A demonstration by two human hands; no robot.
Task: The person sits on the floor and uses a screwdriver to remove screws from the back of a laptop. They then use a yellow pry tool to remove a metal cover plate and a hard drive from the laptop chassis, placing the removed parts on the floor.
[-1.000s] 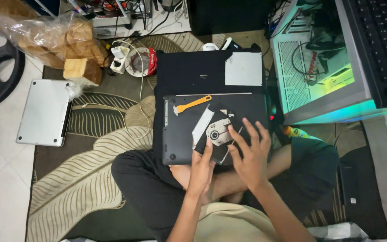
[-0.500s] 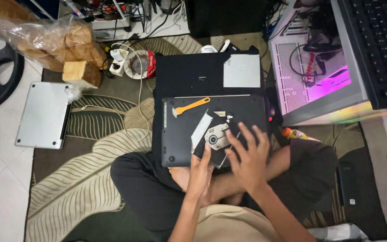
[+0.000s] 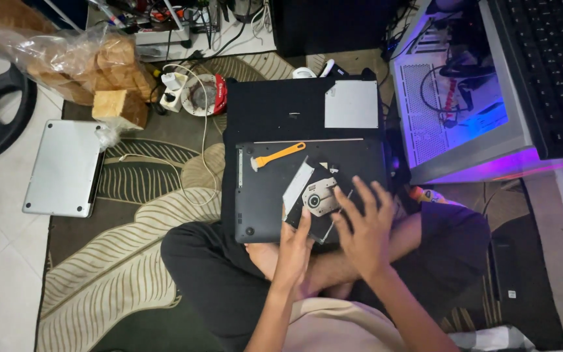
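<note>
**Two hands lifting an optical drive over an open laptop**

A slim optical disc drive (image 3: 317, 201), black with a silver hub plate, sits tilted at the centre of the frame, above the underside of a dark laptop (image 3: 262, 195) resting on the seated person's crossed legs. The left hand (image 3: 294, 251) pinches the drive's lower edge, thumb on top. The right hand (image 3: 365, 228) lies over its right side, fingers spread apart. An orange plastic pry tool (image 3: 280, 155) lies on the laptop, upper left of the drive. A grey panel (image 3: 352, 104) lies above. Supporting the drive by its edges and keeping it level would likely avoid straining any connector.
</note>
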